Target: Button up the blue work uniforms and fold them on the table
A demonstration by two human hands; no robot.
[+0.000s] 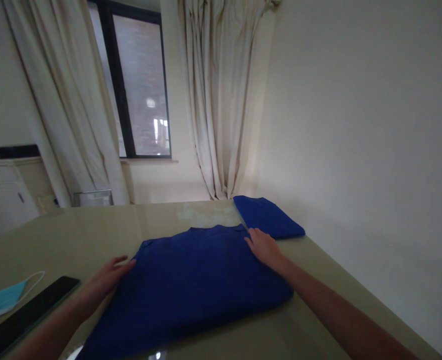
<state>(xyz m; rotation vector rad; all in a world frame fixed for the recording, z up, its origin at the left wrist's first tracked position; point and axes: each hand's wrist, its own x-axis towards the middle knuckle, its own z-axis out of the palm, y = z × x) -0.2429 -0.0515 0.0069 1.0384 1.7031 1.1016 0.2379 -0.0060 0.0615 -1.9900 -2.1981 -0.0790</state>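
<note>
A dark blue shirt (202,280), folded into a wide flat shape, lies in front of me on the table. At its left edge is my left hand (110,275), fingers stretched and slightly apart, the tips touching the cloth. My right hand (264,248) is at the shirt's far right corner, with its fingers closed on the cloth edge. Just beyond that hand rests a second folded blue garment (268,217), close to the wall. The undersides of the cloth are hidden.
The table (93,225) has a glossy greenish top. On its left lie a black phone (37,305) and a light blue face mask (4,299). A pale wall (363,150) runs along the right side. Curtains (221,100) and a window (142,85) are behind the table.
</note>
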